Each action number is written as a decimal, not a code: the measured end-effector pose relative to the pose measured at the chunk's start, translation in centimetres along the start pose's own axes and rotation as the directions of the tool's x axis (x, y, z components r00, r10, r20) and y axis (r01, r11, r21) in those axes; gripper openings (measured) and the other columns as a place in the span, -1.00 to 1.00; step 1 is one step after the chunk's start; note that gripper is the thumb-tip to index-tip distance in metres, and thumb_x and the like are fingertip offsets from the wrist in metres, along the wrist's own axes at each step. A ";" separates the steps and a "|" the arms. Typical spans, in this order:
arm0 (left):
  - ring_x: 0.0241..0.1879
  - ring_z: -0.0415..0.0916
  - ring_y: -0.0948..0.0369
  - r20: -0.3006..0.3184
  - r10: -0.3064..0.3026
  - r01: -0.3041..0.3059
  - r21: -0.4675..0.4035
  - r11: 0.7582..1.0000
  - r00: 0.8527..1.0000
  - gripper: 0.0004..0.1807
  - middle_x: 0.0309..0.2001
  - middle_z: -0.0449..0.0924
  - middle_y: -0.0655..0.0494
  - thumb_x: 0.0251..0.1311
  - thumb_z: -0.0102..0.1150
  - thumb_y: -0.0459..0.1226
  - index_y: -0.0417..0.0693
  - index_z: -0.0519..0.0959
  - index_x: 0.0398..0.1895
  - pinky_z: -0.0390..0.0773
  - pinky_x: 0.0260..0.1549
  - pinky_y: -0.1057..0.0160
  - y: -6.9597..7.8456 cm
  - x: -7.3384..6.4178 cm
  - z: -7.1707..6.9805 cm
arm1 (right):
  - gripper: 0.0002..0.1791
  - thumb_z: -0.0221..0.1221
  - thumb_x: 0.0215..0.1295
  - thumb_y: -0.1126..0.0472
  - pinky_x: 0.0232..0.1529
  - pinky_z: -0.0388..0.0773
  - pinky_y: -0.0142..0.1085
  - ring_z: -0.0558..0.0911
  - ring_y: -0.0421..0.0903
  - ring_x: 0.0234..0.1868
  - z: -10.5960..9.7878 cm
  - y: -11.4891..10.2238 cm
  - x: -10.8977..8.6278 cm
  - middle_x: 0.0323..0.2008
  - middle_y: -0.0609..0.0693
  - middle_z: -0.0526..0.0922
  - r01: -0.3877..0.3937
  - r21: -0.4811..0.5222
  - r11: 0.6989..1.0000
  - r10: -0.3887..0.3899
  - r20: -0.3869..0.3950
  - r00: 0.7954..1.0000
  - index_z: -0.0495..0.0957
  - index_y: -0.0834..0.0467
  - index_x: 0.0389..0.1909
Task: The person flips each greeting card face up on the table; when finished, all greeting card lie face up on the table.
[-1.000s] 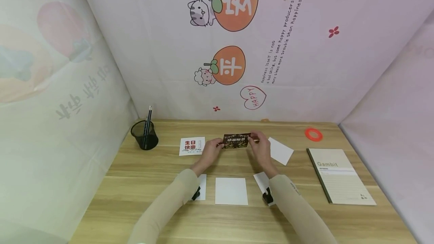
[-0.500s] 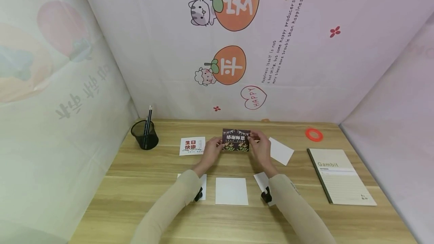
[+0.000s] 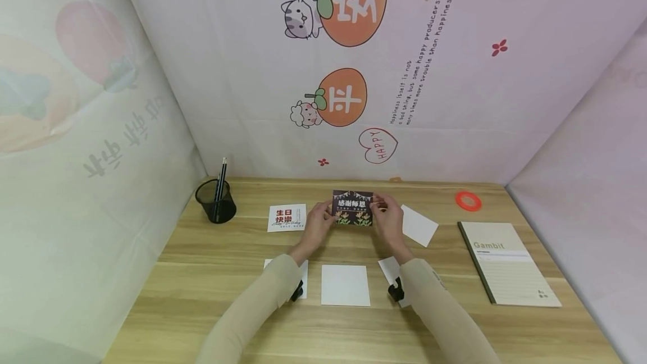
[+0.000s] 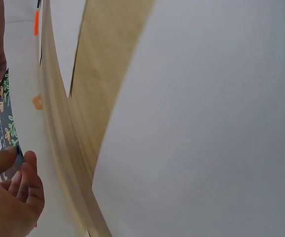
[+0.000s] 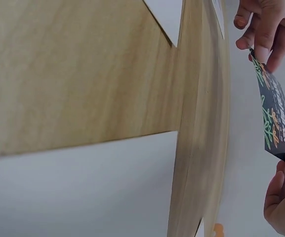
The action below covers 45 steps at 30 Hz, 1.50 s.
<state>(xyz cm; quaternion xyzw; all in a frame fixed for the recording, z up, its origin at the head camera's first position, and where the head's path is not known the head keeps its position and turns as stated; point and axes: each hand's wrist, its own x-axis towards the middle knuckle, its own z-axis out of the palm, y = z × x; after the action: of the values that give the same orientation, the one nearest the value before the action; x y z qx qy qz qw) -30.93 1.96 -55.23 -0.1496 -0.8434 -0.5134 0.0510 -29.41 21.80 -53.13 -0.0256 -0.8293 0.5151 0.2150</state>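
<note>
Between both hands a dark greeting card (image 3: 352, 208) with white lettering and printed flowers is held up above the back of the table. My left hand (image 3: 317, 223) pinches its left edge between thumb and fingers. At the opposite edge my right hand (image 3: 388, 220) grips it the same way. Both wrist views show the same card (image 4: 3, 123) raised off the tabletop, thumbs on its printed face. To the left lies a white birthday card (image 3: 286, 218) with red characters. Beside the right hand a plain white card (image 3: 419, 225) lies at a slant.
A white card (image 3: 346, 285) lies front centre, flanked by two others partly under the sleeves (image 3: 268, 296). A mesh pen cup (image 3: 215, 201) with pencils stands back left. On the right are an orange-red ring (image 3: 468, 200) and a notebook (image 3: 507, 263). A printed wall (image 3: 242, 100) closes the back.
The card has tilted from a foreshortened, slanted pose so its printed face shows fully to the head camera. Both hands have kept their hold and stayed nearly in place.
</note>
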 end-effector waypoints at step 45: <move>0.09 0.34 -0.07 0.129 -0.133 0.075 0.382 0.921 0.983 -0.26 0.11 0.45 -0.19 -0.01 0.44 -0.19 -0.31 0.41 0.25 0.38 0.15 0.03 0.1 0.3 0.7 | -0.65 0.09 0.33 0.36 -0.02 0.55 -0.05 0.57 0.12 0.03 1.8 1.5 -0.2 0.05 0.30 0.57 -0.032 -0.285 0.958 0.108 0.255 0.961 0.51 0.34 0.11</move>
<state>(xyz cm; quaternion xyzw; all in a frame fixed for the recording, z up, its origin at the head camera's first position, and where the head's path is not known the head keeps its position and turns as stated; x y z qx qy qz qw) -31.14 2.69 -55.36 -0.1305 -0.9343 -0.3315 -0.0132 -30.22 20.96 -55.14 -0.0156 -0.9134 0.3995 0.0767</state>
